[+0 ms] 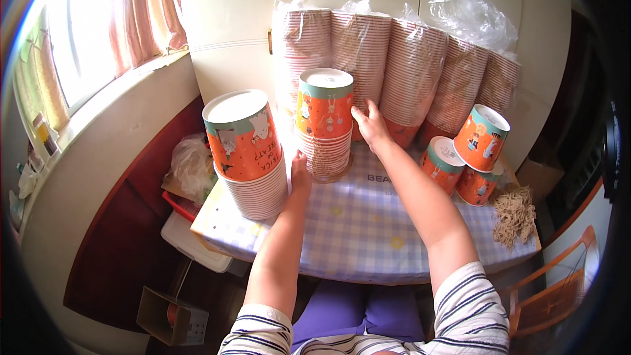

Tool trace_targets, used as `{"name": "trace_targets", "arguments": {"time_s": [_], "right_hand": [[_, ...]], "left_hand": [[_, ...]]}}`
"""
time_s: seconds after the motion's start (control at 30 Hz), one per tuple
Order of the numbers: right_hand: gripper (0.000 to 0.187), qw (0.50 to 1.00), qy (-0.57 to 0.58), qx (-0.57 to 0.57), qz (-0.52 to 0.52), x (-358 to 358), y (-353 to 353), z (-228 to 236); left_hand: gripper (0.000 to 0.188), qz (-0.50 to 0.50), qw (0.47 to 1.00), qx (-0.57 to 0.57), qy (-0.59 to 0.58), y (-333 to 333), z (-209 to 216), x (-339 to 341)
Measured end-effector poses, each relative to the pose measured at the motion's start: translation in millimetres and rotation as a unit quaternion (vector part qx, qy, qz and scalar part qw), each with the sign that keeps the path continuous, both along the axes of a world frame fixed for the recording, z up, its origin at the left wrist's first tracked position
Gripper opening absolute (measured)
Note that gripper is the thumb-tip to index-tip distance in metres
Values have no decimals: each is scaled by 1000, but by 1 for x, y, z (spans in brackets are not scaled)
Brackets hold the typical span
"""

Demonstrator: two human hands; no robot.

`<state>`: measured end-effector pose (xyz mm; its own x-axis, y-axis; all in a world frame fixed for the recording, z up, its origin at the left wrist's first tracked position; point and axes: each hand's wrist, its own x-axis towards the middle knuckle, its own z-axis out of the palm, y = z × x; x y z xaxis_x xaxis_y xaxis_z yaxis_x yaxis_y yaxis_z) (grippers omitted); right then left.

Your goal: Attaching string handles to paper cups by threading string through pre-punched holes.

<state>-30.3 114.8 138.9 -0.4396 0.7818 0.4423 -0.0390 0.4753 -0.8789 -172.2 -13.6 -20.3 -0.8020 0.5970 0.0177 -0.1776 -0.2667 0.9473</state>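
Observation:
A stack of nested paper tubs (325, 115) stands upside down before me, orange and teal with cartoon figures and a white base on top. My left hand (300, 172) is beside its lower left side, fingers partly hidden and slightly apart; contact is unclear. Near its upper right side is my right hand (373, 128), thumb and fingers spread, the thumb close to the tubs. Brownish strands or a pattern, hard to make out, show low on this stack. To the left stands a larger-looking inverted tub stack (246, 151), with many pale rims below its printed top tub.
Tall plastic-wrapped tub stacks (414, 69) line the back of the checked tablecloth (348, 223). At right, an orange tub (482, 137) rests on other tubs beside tan shredded paper (514, 217). A wooden chair (555, 283) and a cardboard box (172, 319) stand below.

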Motion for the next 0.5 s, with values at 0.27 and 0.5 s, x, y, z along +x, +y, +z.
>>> {"name": "trace_targets", "arguments": {"time_s": [0.27,0.5], "right_hand": [[56,980,-44,191,18,-3,-21,44],[44,979,-82,178,46,-4,-6,48]], "left_hand": [[59,-15,999,3,39,-13,-5,-2],[53,16,997,74,31,-16,20,33]]}}
